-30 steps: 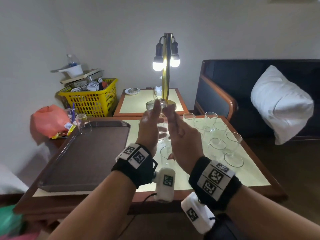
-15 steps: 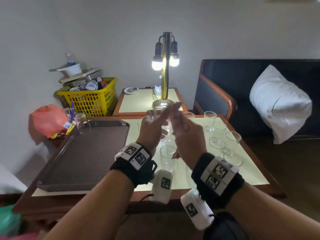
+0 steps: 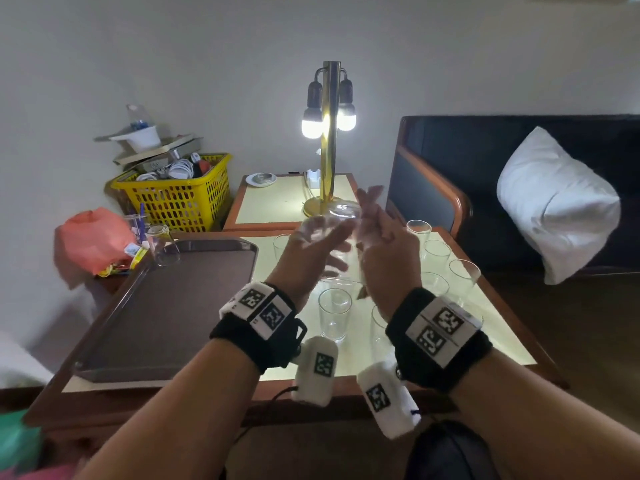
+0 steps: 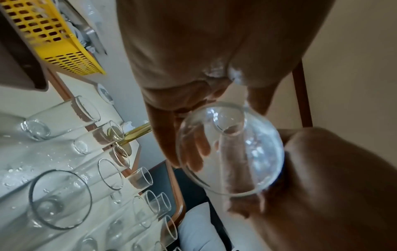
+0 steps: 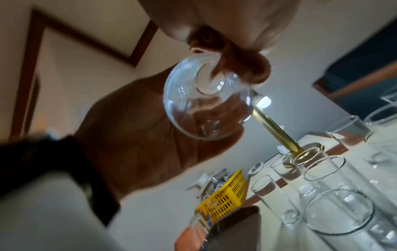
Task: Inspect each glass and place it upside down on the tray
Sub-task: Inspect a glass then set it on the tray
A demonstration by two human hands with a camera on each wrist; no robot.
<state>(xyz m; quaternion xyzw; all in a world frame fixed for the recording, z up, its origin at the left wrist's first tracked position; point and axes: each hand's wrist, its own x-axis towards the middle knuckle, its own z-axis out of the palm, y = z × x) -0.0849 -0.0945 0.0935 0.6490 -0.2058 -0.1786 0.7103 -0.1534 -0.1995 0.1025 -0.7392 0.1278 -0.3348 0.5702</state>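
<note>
Now inspecting: left hand (image 3: 313, 252) and right hand (image 3: 388, 247), fingers straight, press tumbler (image 3: 341, 237) between palms; next invert onto tray (image 3: 138, 327), 9 o'clock.

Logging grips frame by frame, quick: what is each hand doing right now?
Left hand: straight fingers press the raised glass.
Right hand: straight fingers press the same glass.
</note>
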